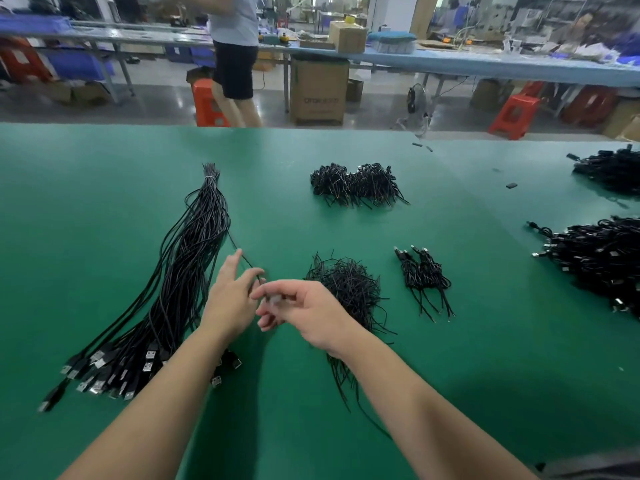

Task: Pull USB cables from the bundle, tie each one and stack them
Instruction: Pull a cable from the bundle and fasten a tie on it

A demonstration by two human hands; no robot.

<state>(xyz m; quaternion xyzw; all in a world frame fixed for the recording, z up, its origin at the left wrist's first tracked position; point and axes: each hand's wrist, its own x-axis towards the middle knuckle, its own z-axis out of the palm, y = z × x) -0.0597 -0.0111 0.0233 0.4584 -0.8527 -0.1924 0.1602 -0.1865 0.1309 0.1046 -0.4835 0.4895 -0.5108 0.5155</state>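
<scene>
Right now my left hand pinches one thin black cable drawn out of the long bundle lying left on the green table; my right hand, blurred, curls its fingers beside it, grip unclear; small tied stack lies to the right

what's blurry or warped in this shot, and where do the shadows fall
Head view: the right hand is smeared by motion blur, so its fingers are hard to read; the left hand is sharper. The cable bundle is crisp, the background benches soft. Wide-angle distortion bows the green table edge. Soft arm shadows darken the table beside both forearms.
</scene>
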